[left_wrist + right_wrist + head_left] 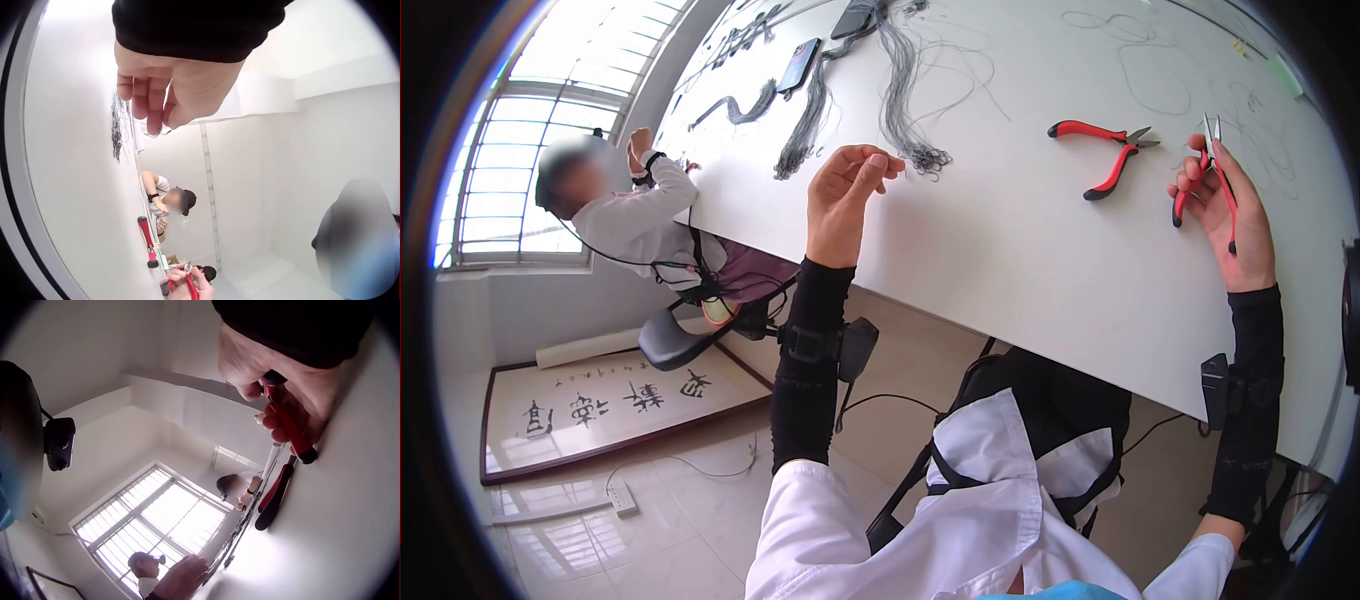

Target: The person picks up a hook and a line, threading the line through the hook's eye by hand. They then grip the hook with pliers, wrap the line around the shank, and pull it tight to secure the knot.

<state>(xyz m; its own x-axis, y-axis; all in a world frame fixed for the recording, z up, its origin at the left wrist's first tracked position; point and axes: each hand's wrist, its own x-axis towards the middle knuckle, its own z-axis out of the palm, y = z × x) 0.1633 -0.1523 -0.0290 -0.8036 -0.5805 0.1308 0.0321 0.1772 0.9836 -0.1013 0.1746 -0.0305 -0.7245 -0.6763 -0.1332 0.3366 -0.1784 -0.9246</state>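
My left hand (pixel 840 205) is raised over the near edge of the table, thumb and forefinger pinched together on what looks like a short, thin wire, mostly hidden by the fingertips. Just beyond it lie the curled ends of a bundle of fine grey wires (pixel 897 95). At the right, my right hand (pixel 1243 225) holds red-handled needle-nose pliers (pixel 1222 180), their slim tips pointing away from me. The handles lie across the palm and fingers. Left of that hand, red-and-black cutting pliers (pixel 1115 150) rest on the white table with their handles spread.
Another wire bundle (pixel 805 125) and a phone (pixel 799 66) lie at the far left of the table (pixel 1020 240). Loose wire loops spread across the far side. A person in a white top (pixel 640 215) sits at the left end. A framed calligraphy panel (pixel 620 415) leans below.
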